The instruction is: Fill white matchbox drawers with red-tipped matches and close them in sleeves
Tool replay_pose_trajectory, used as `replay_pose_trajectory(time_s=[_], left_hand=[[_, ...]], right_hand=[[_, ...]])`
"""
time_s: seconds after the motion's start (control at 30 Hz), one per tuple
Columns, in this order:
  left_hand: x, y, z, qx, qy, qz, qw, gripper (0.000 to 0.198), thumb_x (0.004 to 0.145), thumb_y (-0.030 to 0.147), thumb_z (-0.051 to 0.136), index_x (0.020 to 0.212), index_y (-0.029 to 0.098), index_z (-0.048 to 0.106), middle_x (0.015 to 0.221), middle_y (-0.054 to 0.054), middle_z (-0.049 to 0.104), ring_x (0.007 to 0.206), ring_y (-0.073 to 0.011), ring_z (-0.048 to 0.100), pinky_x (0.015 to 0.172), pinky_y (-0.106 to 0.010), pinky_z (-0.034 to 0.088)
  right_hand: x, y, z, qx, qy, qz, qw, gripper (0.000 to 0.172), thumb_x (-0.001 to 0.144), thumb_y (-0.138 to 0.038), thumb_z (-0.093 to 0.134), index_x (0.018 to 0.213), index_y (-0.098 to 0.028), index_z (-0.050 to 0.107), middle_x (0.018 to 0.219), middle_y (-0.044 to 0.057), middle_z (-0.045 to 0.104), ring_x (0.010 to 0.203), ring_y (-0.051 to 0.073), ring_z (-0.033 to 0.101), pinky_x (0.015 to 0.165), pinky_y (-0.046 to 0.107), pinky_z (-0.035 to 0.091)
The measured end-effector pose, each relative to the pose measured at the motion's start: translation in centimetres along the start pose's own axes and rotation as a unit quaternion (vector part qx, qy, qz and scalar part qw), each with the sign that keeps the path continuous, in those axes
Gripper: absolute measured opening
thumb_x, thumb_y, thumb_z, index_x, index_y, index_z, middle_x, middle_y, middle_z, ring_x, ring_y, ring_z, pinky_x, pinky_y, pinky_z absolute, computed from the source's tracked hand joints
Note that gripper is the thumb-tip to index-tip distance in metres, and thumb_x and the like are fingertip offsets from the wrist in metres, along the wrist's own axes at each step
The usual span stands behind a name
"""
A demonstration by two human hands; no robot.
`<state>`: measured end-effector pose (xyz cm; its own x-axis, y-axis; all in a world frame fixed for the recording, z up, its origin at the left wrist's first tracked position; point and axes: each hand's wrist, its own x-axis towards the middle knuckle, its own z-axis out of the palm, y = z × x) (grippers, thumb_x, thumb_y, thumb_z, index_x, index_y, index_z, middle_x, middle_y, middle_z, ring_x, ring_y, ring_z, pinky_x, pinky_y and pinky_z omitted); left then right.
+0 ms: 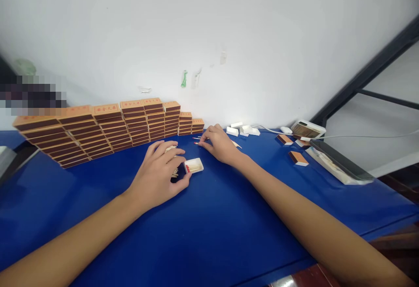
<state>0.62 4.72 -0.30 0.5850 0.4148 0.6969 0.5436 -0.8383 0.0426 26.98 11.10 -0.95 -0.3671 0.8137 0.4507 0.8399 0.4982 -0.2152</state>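
A small white matchbox tray (194, 165) with several red-tipped matches lies in front of me. My left hand (157, 174) grips its left end between thumb and index finger. The other fingers of that hand are spread over a pile of matchsticks (175, 172), which they partly cover. Farther back, close to the wall, my right hand (218, 143) is closed in a pinch on a match (195, 143), its red head pointing left. More matches lie under and beside this hand, mostly hidden by it.
Stacked matchboxes (108, 123) form a descending row along the wall at left. Several white trays (242, 129) lie behind my right hand. At right are loose matchbox sleeves (298, 158), a white device (308, 128) with a cable, and a dark flat case (340, 160) on the blue table (183, 234).
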Motion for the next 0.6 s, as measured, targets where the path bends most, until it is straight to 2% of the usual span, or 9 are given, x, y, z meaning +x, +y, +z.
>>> replay_pose_trajectory(time_s=[0.2, 0.33, 0.43, 0.53, 0.6], left_hand=[[0.0, 0.0, 0.0, -0.004, 0.002, 0.001, 1.000, 0.012, 0.095, 0.028, 0.072, 0.102, 0.019, 0.075, 0.118, -0.010, 0.080, 0.128, -0.0369, 0.068, 0.111, -0.061, 0.050], [0.0, 0.0, 0.0, -0.003, 0.002, -0.006, 1.000, 0.012, 0.095, 0.028, 0.071, 0.103, 0.020, 0.075, 0.118, -0.010, 0.080, 0.129, -0.0371, 0.067, 0.110, -0.061, 0.050], [0.0, 0.1, -0.1, -0.009, 0.001, -0.010, 1.000, 0.011, 0.095, 0.029, 0.070, 0.102, 0.021, 0.075, 0.117, -0.010, 0.080, 0.128, -0.0371, 0.068, 0.110, -0.061, 0.051], [0.0, 0.1, -0.1, -0.008, 0.000, -0.012, 1.000, 0.011, 0.096, 0.029, 0.070, 0.102, 0.021, 0.074, 0.117, -0.010, 0.080, 0.128, -0.0367, 0.068, 0.110, -0.061, 0.050], [0.0, 0.0, -0.1, -0.007, 0.003, -0.015, 1.000, 0.012, 0.096, 0.029, 0.071, 0.104, 0.021, 0.075, 0.118, -0.010, 0.080, 0.128, -0.0362, 0.068, 0.111, -0.061, 0.050]], right_hand=[[-0.4, -0.6, -1.2, -0.003, -0.022, 0.005, 1.000, 0.011, 0.100, -0.020, 0.074, 0.089, -0.020, 0.069, 0.101, 0.011, 0.068, 0.101, 0.029, 0.056, 0.095, 0.045, 0.049], [-1.7, -3.0, -3.6, 0.063, -0.029, -0.031, 0.997, 0.011, 0.104, -0.024, 0.069, 0.094, -0.020, 0.068, 0.103, 0.009, 0.067, 0.101, 0.026, 0.055, 0.095, 0.043, 0.048], [-2.7, -5.3, -4.8, 0.088, -0.069, -0.062, 0.992, 0.012, 0.106, -0.026, 0.065, 0.097, -0.021, 0.069, 0.101, 0.008, 0.066, 0.102, 0.027, 0.053, 0.091, 0.042, 0.048], [-3.1, -6.8, -4.8, 0.074, -0.097, -0.095, 0.988, 0.011, 0.106, -0.020, 0.064, 0.097, -0.022, 0.070, 0.103, 0.008, 0.067, 0.101, 0.026, 0.054, 0.092, 0.043, 0.047], [-3.1, -7.0, -4.5, 0.071, -0.105, -0.109, 0.986, 0.012, 0.105, -0.018, 0.064, 0.097, -0.022, 0.071, 0.103, 0.009, 0.068, 0.100, 0.026, 0.055, 0.093, 0.044, 0.047]])
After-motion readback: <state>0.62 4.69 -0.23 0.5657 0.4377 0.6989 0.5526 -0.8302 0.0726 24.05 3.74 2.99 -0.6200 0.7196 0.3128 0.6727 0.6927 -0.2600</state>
